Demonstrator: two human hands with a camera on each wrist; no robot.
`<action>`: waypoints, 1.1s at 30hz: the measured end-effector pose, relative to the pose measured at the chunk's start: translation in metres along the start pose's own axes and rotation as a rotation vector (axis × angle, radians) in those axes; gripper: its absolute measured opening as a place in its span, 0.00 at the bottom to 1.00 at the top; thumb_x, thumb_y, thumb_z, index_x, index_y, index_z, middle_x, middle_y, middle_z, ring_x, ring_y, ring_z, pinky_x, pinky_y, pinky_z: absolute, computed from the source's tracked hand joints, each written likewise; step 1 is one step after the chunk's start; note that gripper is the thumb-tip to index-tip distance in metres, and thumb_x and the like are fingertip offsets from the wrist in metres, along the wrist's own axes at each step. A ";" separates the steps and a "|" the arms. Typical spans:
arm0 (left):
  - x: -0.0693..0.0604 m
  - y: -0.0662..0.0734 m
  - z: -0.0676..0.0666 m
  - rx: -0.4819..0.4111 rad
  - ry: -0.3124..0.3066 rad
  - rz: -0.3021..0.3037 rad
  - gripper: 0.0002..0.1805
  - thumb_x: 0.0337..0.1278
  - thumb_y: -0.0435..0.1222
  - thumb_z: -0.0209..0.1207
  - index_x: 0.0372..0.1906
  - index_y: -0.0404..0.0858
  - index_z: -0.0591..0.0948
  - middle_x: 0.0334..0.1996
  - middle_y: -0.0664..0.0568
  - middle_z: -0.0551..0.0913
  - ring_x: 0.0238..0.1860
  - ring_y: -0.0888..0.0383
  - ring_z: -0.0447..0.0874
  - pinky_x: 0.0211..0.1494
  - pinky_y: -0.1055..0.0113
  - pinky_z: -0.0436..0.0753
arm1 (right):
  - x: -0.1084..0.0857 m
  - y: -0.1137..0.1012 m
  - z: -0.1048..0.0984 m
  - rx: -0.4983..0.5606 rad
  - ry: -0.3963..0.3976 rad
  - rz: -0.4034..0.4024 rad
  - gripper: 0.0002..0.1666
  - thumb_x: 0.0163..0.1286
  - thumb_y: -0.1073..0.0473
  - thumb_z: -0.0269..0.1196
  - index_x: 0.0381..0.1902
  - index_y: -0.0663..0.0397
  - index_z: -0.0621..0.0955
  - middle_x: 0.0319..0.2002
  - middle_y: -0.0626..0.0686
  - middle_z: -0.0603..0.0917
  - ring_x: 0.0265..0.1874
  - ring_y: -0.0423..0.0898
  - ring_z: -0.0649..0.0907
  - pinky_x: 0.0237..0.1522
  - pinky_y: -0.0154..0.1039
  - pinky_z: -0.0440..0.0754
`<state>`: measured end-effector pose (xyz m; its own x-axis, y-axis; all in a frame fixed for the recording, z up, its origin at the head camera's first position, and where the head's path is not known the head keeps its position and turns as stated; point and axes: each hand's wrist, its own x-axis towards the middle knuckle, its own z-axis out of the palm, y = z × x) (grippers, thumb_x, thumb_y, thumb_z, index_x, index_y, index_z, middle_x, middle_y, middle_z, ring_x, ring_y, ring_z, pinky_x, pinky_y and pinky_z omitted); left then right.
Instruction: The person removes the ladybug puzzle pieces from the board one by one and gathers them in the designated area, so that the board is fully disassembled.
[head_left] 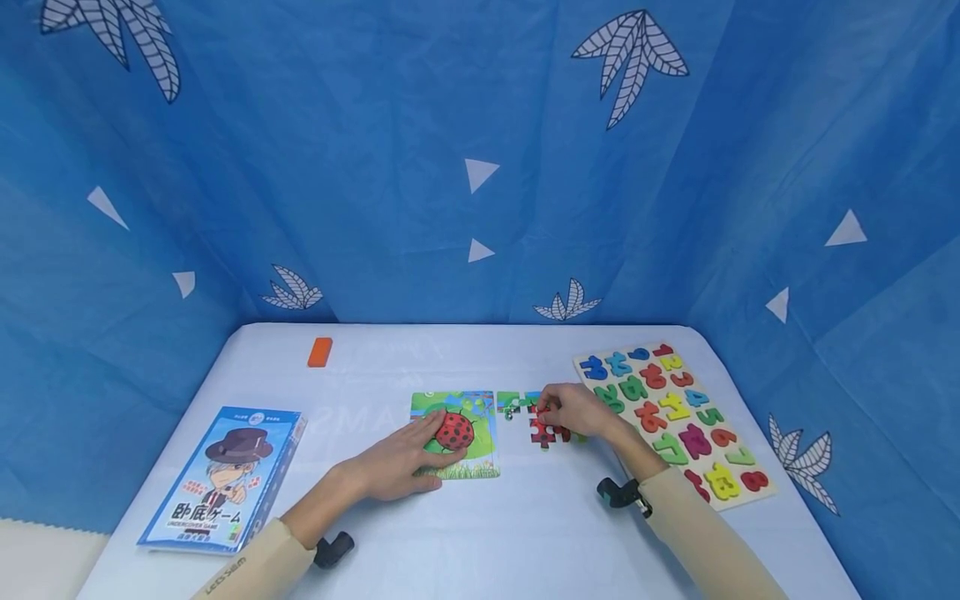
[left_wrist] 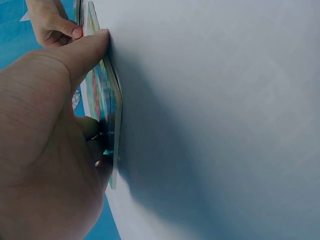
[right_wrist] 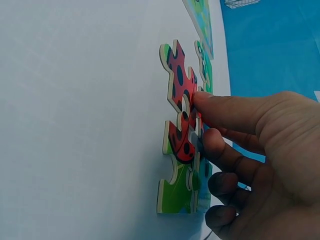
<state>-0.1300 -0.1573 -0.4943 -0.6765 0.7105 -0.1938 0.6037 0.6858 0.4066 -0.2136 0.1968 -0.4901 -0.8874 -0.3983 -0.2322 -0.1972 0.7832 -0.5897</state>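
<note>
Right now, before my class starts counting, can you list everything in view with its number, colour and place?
White tabletop: one, white, under everything
Ladybug picture: one, red, green and blue, centre
Puzzle pieces: several, exact count hidden; red, black, green, blue; right of the ladybug picture
Number board: one, pale, tabletop's right side
Numerals: many, mixed colours, on the number board
Game box: one, mainly blue, tabletop's left side
Block: one, orange, far left of centre
Cloth backdrop: count unclear, blue with pale prints, behind and both sides
Wrist devices: two, black, one at each wrist
Sleeves: two, beige, on the forearms
Left hand: one, bare, on the ladybug picture
Right hand: one, bare, at the puzzle pieces
</note>
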 end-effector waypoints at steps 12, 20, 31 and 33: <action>0.000 -0.003 0.003 0.015 0.016 0.018 0.30 0.72 0.52 0.55 0.76 0.63 0.65 0.81 0.39 0.45 0.81 0.42 0.40 0.79 0.45 0.53 | 0.002 0.001 0.000 0.003 -0.005 0.010 0.04 0.67 0.56 0.69 0.34 0.44 0.83 0.22 0.47 0.77 0.17 0.42 0.72 0.20 0.37 0.67; 0.001 -0.004 0.003 0.035 0.041 0.027 0.31 0.71 0.53 0.56 0.76 0.65 0.64 0.81 0.39 0.46 0.80 0.42 0.43 0.78 0.44 0.55 | 0.005 -0.005 0.003 0.002 0.019 -0.037 0.04 0.71 0.52 0.66 0.35 0.42 0.82 0.22 0.45 0.77 0.19 0.42 0.73 0.21 0.36 0.70; 0.003 -0.004 0.002 -0.026 0.050 -0.015 0.28 0.71 0.52 0.56 0.74 0.65 0.68 0.81 0.42 0.49 0.80 0.43 0.46 0.77 0.43 0.57 | 0.013 -0.054 0.029 0.086 -0.028 -0.208 0.03 0.72 0.54 0.64 0.39 0.43 0.84 0.28 0.45 0.83 0.24 0.40 0.76 0.26 0.34 0.73; 0.004 -0.006 0.001 -0.049 0.060 -0.015 0.28 0.71 0.51 0.57 0.73 0.63 0.70 0.80 0.42 0.51 0.79 0.43 0.49 0.76 0.43 0.60 | 0.016 -0.064 0.036 0.078 -0.049 -0.237 0.05 0.73 0.55 0.64 0.42 0.45 0.85 0.29 0.45 0.84 0.25 0.40 0.76 0.26 0.35 0.74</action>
<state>-0.1356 -0.1584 -0.4980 -0.7103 0.6885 -0.1468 0.5730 0.6865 0.4476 -0.2008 0.1232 -0.4837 -0.7985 -0.5906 -0.1162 -0.3630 0.6266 -0.6896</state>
